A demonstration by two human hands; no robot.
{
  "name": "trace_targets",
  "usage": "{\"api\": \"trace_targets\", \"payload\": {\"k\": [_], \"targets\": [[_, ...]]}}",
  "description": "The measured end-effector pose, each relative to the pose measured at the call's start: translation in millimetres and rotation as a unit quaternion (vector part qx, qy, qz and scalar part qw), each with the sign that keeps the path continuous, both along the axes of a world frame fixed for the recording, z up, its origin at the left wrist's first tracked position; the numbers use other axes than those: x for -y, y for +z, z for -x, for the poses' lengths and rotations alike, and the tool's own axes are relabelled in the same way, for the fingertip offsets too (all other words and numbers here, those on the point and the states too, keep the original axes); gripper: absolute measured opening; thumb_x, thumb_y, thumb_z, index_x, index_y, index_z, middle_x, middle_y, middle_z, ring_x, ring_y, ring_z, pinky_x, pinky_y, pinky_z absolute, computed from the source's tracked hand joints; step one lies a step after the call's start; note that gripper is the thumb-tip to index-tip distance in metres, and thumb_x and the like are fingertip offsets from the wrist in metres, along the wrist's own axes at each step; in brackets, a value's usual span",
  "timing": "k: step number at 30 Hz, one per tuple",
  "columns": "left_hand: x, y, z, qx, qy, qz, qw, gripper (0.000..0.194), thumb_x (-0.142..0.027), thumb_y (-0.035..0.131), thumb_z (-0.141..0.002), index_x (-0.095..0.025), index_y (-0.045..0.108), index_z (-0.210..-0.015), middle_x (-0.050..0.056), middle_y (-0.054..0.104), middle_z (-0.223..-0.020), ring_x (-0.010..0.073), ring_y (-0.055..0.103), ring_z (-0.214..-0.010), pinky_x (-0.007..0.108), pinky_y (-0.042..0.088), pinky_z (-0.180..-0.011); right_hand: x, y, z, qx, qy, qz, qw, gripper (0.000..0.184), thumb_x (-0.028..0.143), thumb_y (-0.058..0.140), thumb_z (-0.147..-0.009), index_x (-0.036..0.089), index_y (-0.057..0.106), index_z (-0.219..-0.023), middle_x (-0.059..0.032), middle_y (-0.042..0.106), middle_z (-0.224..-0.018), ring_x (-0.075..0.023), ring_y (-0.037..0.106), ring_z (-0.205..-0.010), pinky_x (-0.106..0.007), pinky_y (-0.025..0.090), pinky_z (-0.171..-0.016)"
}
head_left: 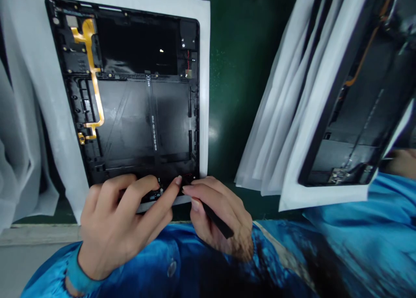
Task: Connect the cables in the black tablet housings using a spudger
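Glossy black tablet housing (pixel 130 120) under bare fingers (pixel 178 181), tool (pixel 212 215) seemingly slim.

the left hand (pixel 113 220) rests on the near edge of an open black casing (pixel 136 116), its index fingertip pressed inside near the right corner. the right hand (pixel 221 215) holds a thin black tool (pixel 216 217), its tip just beside that fingertip. a yellow flex cable (pixel 96 85) runs down the left part of the casing, and a dark ribbon (pixel 151 116) runs down the middle. the casing lies on white sheeting (pixel 204 90) on a green tabletop (pixel 234 72). to the right, a second casing (pixel 360 98) lies tilted on layered white sheets (pixel 279 111), near a co-worker's blue sleeve (pixel 383 207).
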State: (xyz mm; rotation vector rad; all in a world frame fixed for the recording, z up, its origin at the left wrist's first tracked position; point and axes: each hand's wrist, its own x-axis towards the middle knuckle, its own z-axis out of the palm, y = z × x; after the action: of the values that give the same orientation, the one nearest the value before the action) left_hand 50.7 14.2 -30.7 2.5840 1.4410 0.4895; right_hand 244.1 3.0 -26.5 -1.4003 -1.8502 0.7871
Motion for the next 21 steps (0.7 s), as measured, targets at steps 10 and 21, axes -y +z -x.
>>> {"api": "trace_targets", "payload": {"k": [10, 21], "targets": [[2.6, -0.6, 0.6, -0.006, 0.008, 0.003, 1.0, 0.046, -0.038, 0.069, -0.084, -0.036, 0.06, -0.129, 0.0, 0.067, -0.096, 0.0245, 0.061, -0.081, 0.039, 0.037, -0.059, -0.4, 1.1, -1.0, 0.017, 0.003, -0.006, 1.0, 0.023, 0.007, 0.055, -0.092, 0.014, 0.063, -0.112, -0.0064, 0.071, -0.094, -0.0167, 0.069, -0.088, -0.03, 0.064, -0.075], [1.5, -4.4, 0.9, -0.001, -0.005, -0.006, 1.0, 0.049, -0.035, 0.071, -0.081, -0.033, 0.061, -0.129, 0.002, 0.068, -0.096, 0.026, 0.057, -0.083, 0.041, 0.034, -0.061, -1.3, 3.3, -1.2, 0.002, 0.01, 0.009, 1.0, 0.025, 0.003, 0.058, -0.087, 0.011, 0.064, -0.11, -0.0086, 0.07, -0.095, -0.0179, 0.07, -0.089, -0.03, 0.064, -0.079]]}}
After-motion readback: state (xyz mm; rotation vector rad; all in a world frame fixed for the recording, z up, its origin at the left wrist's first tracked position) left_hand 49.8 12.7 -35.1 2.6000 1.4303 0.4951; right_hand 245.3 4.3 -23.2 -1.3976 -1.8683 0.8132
